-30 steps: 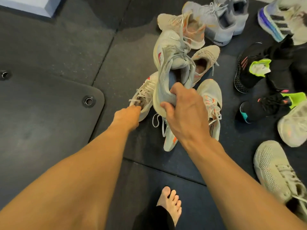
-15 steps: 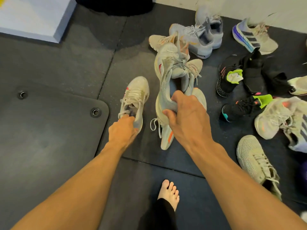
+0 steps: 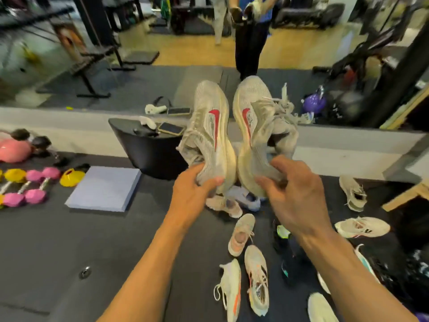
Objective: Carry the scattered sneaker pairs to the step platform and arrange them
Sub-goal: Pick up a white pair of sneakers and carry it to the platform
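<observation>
Sneaker pair [image 3: 210,135], grey, toes up above hands: one heel clamped in left hand [image 3: 192,191], mate [image 3: 257,133] in right hand [image 3: 294,196]. Risks: heel-only grip slipping; loose laces [image 3: 286,106] snagging; floor sneakers [image 3: 241,234] below hands tripping feet.

Bright indoor light — blurred, warped edges

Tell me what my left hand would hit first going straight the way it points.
Beyond the sneaker it grips, the left hand would probably meet the grey ledge under the mirror. The black stand sits just left of that line. Depth is unclear.
</observation>
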Motion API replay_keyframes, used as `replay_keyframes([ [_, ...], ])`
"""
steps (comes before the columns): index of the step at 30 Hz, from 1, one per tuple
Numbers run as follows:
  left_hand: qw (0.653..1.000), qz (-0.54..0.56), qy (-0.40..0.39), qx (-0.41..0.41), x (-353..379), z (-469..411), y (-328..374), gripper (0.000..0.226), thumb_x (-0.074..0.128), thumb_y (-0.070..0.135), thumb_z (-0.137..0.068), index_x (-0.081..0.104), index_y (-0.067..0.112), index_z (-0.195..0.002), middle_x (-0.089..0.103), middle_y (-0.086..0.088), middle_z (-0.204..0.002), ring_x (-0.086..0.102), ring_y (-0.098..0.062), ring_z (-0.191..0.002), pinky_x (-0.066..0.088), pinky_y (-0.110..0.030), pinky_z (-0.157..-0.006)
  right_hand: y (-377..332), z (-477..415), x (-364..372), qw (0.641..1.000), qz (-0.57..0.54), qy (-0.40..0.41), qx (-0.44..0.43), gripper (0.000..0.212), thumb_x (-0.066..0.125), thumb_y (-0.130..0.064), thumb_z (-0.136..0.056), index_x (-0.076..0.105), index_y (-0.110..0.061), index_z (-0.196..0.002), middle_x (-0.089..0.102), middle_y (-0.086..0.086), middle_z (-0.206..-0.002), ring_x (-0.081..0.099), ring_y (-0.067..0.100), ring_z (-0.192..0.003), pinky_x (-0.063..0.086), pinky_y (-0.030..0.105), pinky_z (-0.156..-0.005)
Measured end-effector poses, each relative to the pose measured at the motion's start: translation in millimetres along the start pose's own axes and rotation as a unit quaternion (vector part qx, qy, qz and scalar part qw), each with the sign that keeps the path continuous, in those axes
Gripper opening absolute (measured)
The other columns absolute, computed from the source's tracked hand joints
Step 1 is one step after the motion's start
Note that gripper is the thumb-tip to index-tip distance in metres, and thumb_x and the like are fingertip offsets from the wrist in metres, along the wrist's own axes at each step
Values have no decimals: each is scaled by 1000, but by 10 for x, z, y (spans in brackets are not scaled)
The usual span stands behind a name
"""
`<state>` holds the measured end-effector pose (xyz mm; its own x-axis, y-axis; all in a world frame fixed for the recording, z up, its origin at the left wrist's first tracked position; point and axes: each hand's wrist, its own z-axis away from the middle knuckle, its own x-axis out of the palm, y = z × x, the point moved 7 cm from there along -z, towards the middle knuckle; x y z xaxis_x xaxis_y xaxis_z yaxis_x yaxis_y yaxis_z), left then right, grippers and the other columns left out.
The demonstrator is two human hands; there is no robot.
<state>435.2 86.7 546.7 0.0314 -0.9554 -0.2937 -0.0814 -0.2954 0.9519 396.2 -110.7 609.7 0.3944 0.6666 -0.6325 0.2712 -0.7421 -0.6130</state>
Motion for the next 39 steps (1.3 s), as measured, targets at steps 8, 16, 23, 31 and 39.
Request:
replay_keyframes([
  [8, 969, 178, -68, 155, -757, -533, 3124, 22, 76, 21, -77, 73, 33, -96, 74, 2, -88, 69, -15, -76, 57, -29, -68, -1504, -1451, -2128, 935, -342, 85, -49, 10, 70, -24, -81, 68, -30, -88, 70, -8, -84, 65, 10, -78, 55, 32, -72],
  [16, 874, 389, -202, 209, -1181, -340, 4696, 33, 66, 5, -71, 74, 18, -100, 72, -9, -102, 66, -26, -85, 56, -33, -71, -2388, -1667, -3132, 802, -589, 83, -44, 20, 70, -21, -72, 70, -18, -92, 72, 5, -98, 70, 21, -87, 58, 44, -72],
  [23, 754, 521, -369, 157, -951, 118, 5289, 62, 94, 15, -41, 74, 13, -99, 66, -13, -94, 58, -26, -77, 55, -34, -64, -2668, -1330, -3634, 698, -705, 97, -80, 44, 58, -21, -84, 54, -12, -127, 62, 14, -122, 60, 32, -114, 55, 49, -79],
  [31, 712, 499, -459, 181, -468, 480, 5752, 42, 91, 23, -48, 76, 17, -87, 68, -4, -74, 57, -14, -59, 53, -30, -67, -2818, -721, -4434, 724, -659, 184, -86, 35, 57, -18, -84, 58, -13, -119, 62, 13, -115, 61, 31, -108, 55, 51, -76],
  [39, 830, 275, -369, 315, 187, 1179, 6151, 19, 80, 14, -61, 76, 17, -79, 71, -3, -69, 65, -13, -59, 52, -24, -51, -2941, 392, -5425, 932, -208, 293, -50, 14, 69, -17, -81, 69, -23, -93, 68, -2, -80, 66, 14, -68, 58, 36, -67],
])
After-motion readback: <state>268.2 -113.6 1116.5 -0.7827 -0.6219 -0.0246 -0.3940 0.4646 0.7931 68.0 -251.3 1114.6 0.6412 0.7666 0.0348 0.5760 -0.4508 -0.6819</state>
